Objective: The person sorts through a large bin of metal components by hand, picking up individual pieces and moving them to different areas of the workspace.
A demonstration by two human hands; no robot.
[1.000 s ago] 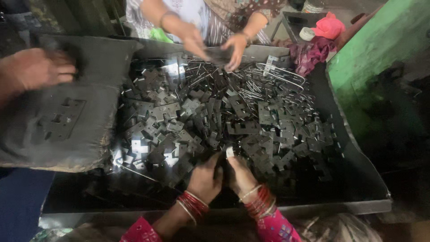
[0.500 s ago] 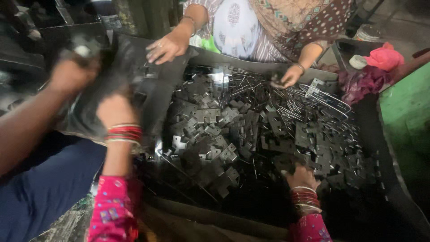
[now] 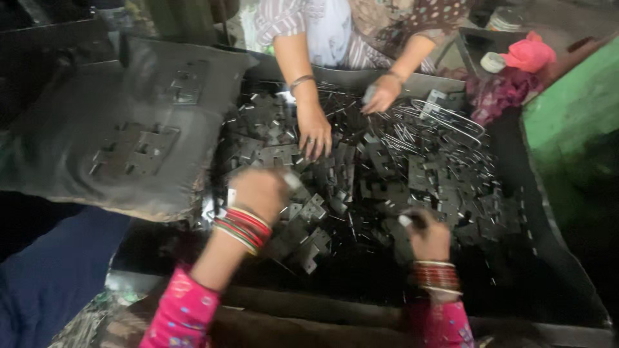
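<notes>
A large dark metal tray (image 3: 554, 258) holds a heap of several flat black metal plates (image 3: 387, 174) and thin metal rods (image 3: 445, 116). My left hand (image 3: 258, 190), with red bangles at the wrist, hovers over the plates at the heap's left side, fingers curled; what it holds is blurred. My right hand (image 3: 425, 235) rests on the plates near the tray's front and closes on a small dark piece with a pale tip.
Across the tray a person in a striped top reaches in with both hands (image 3: 316, 132). A dark cushion (image 3: 129, 129) bearing a few plates lies at the left. Pink cloth (image 3: 529, 55) and a green wall (image 3: 574, 116) stand at the right.
My left hand came off the cushion at the left and moved right over the plates. The other person's hand moved from the cushion into the heap. The camera view shifted.
</notes>
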